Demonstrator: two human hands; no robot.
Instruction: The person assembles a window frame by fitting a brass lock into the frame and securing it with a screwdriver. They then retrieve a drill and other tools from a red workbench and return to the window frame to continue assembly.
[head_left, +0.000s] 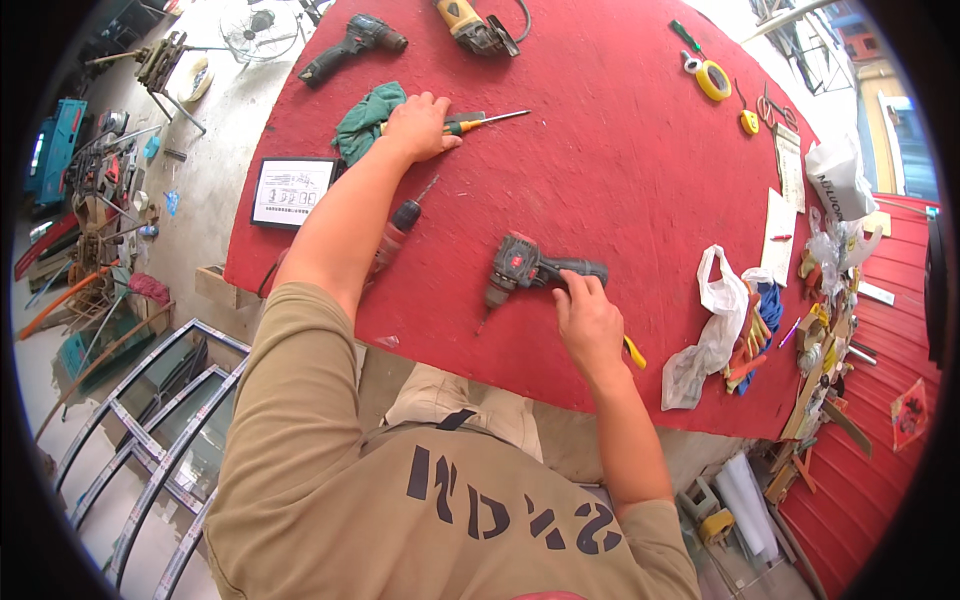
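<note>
My left hand (421, 126) lies over the handle end of a screwdriver with a yellow and green handle (470, 126), beside a bunched green cloth (367, 120). Its palm side is hidden, so I cannot tell whether it grips anything. A flat grey tool (469, 116) shows just behind the screwdriver. My right hand (590, 324) has its fingers bent and apart at the handle of a cordless drill (517, 262), which lies on its side with a thin bit fitted. A yellow-handled tool (634, 352) shows beside my right wrist. Under my left forearm is a red and black drill (397, 232).
A red-covered table (600, 172) bears another cordless drill (352, 45), an angle grinder (478, 28) and a boxed item with a printed sheet (294, 191). Yellow tape (712, 80), a tape measure (748, 121), scissors (776, 112), plastic bags (709, 330) and gloves (750, 337) lie rightward. Metal frames (150, 450) stand lower left.
</note>
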